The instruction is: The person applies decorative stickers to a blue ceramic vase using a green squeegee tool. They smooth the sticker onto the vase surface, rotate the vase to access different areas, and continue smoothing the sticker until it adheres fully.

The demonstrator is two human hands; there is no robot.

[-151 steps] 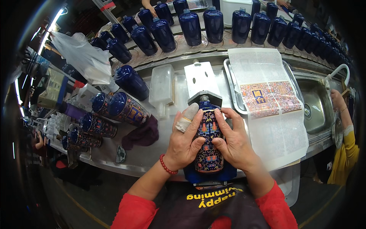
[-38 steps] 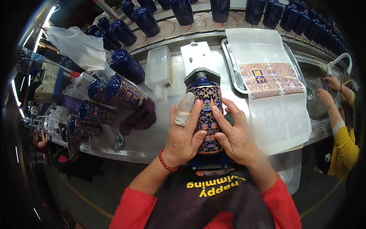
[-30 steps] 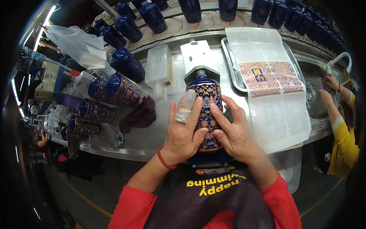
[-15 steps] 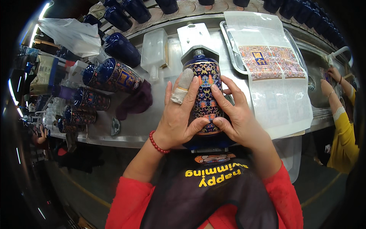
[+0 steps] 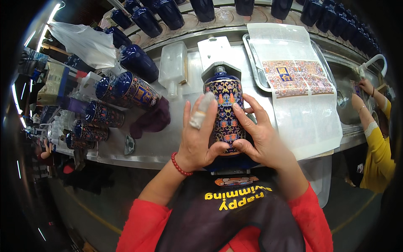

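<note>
Before me a dark blue bottle (image 5: 229, 116) lies tilted, its neck away from me against a grey angular rest. A colourful floral decal wraps its body. My left hand (image 5: 197, 136) lies along the left side, fingers stretched and apart, thumb on the decal's lower part. A pale cloth cot (image 5: 201, 111) covers one of its fingers, slightly blurred. On the right side, my right hand (image 5: 259, 133) touches the decal with index finger and thumb, fingers extended. Decal sheets on pale backing paper (image 5: 308, 117) lie to the right, partly over a metal tray (image 5: 253, 56).
Several decorated bottles (image 5: 140, 92) lie at the left beside a purple cloth (image 5: 153, 117). A clear plastic box (image 5: 172, 65) sits behind. Plain blue bottles (image 5: 202, 9) line the far conveyor. A co-worker's hands (image 5: 361, 96) are at a sink with a white faucet (image 5: 373, 63) at far right.
The whole view has shifted slightly, so the bench sits lower in the picture. My left fingers have moved a little on the bottle's side; the right hand stays nearly in place.
</note>
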